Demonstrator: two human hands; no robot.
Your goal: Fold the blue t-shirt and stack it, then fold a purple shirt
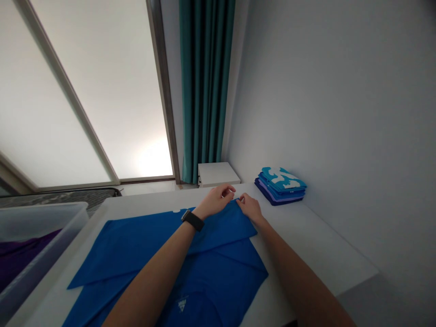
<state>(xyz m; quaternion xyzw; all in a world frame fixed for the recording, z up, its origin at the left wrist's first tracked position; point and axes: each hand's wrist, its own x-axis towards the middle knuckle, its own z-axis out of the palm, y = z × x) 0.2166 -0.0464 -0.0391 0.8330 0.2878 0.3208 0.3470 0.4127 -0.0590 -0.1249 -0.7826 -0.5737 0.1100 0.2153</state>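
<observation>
Fingers of the right hand (250, 208) pinch the far edge of a blue, partly folded fabric shirt (228, 263), lower centre of frame. Left hand (215, 200) curls just beside; cannot tell whether it grips cloth. Shirt lies on a white, smooth-topped table (327, 240). Folded blue-and-purple clothing stack (281, 186): right of centre. Translucent plastic bin (44, 205): lower left.

The shirt (211, 268) is matt cloth, the bin (37, 220) translucent plastic, the tabletop (316, 240) smooth.

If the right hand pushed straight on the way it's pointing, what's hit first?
Probably the left hand, which lies close ahead of the right hand where it pinches the blue shirt; a single view leaves depth uncertain.
</observation>
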